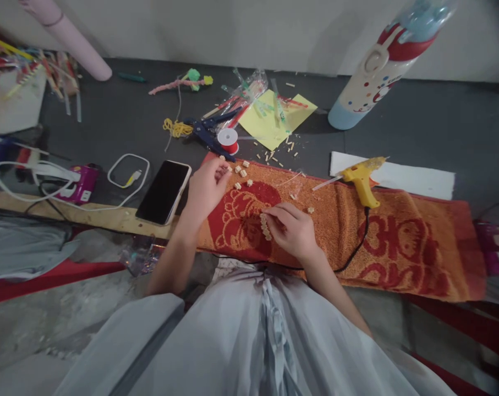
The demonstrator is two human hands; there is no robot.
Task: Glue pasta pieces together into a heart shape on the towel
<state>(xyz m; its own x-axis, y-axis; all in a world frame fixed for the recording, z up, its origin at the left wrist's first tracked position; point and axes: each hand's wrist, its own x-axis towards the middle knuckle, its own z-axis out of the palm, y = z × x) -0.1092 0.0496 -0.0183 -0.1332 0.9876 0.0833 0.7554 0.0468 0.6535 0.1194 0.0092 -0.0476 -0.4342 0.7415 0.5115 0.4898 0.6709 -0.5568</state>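
Note:
An orange and red towel (323, 236) lies along the table's front edge. On its left part, my right hand (290, 228) has its fingers pinched at a short row of small pale pieces (266, 226). My left hand (210, 181) is at the towel's upper left corner, fingers curled together beside small pale pieces; what it holds, if anything, is too small to make out. Several pale clusters (241, 172) sit between the hands, toward the back. A yellow glue gun (361, 179) rests on the towel to the right, its black cord running down to the front edge.
Behind the towel are a red ribbon spool (228, 141), dark blue pliers (208, 132), yellow paper (269, 124) and scattered short sticks. A black phone (164, 192) and white cable (127, 155) lie left. A bottle (373, 82) stands at the back right, near white cloth (414, 179).

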